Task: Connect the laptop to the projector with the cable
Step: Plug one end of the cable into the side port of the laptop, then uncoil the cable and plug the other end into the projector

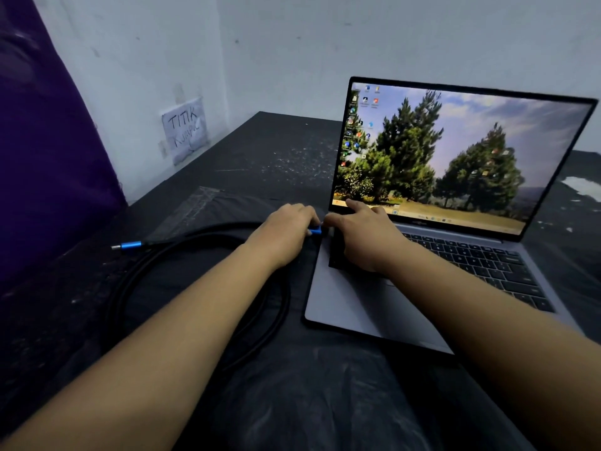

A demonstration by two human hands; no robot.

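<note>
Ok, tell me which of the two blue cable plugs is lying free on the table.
The far-left blue plug, lying untouched beside the cable coil. The other blue plug is pinched in the left hand at the laptop edge.

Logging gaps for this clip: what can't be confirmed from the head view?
- Laptop port: hidden behind the hands.
- Whether the blue plug is seated: left hand and right hand cover it.
- Projector: outside the frame.
- Desktop icons: too small.

The open silver-grey laptop with its lit screen lies under the right hand. The black coiled cable with blue metal plugs loops beneath the left forearm; the left hand pinches one plug at the laptop's left edge, while the other plug rests far left of both hands.
</note>
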